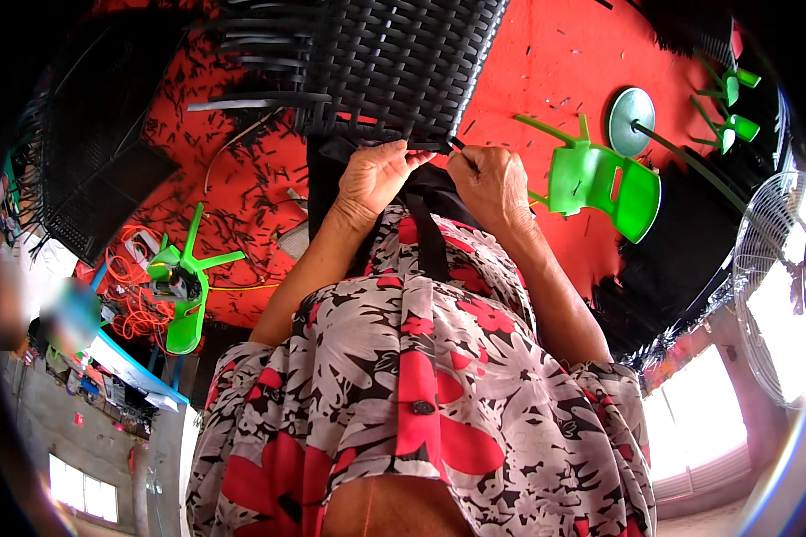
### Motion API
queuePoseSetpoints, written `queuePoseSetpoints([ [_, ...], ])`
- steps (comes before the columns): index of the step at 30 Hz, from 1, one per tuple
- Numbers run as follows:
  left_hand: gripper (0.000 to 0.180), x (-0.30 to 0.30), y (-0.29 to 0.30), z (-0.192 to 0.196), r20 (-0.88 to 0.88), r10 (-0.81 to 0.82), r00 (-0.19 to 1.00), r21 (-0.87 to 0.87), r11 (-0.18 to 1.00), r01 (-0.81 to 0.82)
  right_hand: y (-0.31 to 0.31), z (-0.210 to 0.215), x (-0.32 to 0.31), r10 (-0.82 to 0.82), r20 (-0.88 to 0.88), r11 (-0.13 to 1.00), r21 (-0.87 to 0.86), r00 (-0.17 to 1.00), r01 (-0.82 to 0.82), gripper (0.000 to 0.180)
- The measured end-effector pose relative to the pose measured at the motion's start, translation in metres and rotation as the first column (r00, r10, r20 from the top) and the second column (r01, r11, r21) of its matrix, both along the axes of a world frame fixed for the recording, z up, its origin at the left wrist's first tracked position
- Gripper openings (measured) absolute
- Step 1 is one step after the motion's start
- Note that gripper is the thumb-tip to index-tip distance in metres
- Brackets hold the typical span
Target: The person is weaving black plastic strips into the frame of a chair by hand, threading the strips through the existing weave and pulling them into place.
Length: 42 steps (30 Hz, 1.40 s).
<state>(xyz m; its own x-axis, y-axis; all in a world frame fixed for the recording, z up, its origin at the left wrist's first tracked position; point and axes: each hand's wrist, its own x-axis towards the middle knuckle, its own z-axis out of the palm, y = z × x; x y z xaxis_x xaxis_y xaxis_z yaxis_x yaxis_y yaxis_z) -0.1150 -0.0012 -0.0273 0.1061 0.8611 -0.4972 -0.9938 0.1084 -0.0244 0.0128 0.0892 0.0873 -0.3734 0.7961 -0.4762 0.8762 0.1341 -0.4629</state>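
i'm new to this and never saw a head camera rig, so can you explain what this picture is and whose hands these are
There is no machine here: the two bare hands belong to the person wearing the camera. It sits on their head and looks down, so you see their flowered top below. Its very wide lens bends straight lines near the rim.

The left hand has its fingers bunched at the near edge of a black woven panel; exactly what they pinch is too small to tell. The right hand grips a short dark strip at the panel's corner.

Around them is a red floor littered with dark scraps, with a green chair to the right and a fan farther right.
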Motion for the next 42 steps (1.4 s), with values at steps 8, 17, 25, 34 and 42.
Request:
queuePoseSetpoints([
  [8, 0.01, 0.0, -0.002, 0.0, -0.02, 0.013, 1.0, -0.012, 1.0, -0.013, 0.018, -0.013, 0.004, 0.054, 0.004, 0.984, -0.169, 0.999, -0.053, 0.03],
  [17, 0.011, 0.007, 0.004, 0.003, 0.014, 0.035, 0.999, 0.017, 0.999, -0.035, 0.033, -0.02, 0.009, 0.213, 0.115, 0.96, -0.208, 0.97, -0.186, 0.035],
  [25, 0.01, 0.02, 0.015, -0.003, 0.054, 0.036, 0.998, -0.01, 0.999, -0.036, 0.054, -0.018, 0.007, 0.2, 0.243, 0.951, -0.28, 0.949, -0.128, 0.034],
  [34, 0.026, 0.022, 0.019, -0.002, 0.092, 0.037, 0.995, -0.048, 0.998, -0.033, 0.055, -0.017, 0.011, 0.17, 0.179, 0.983, -0.099, 0.969, -0.154, 0.026],
  [42, 0.036, 0.026, 0.017, -0.009, 0.063, 0.04, 0.997, -0.025, 0.999, -0.039, 0.063, -0.02, 0.021, 0.204, 0.186, 0.969, -0.181, 0.961, -0.17, 0.025],
])
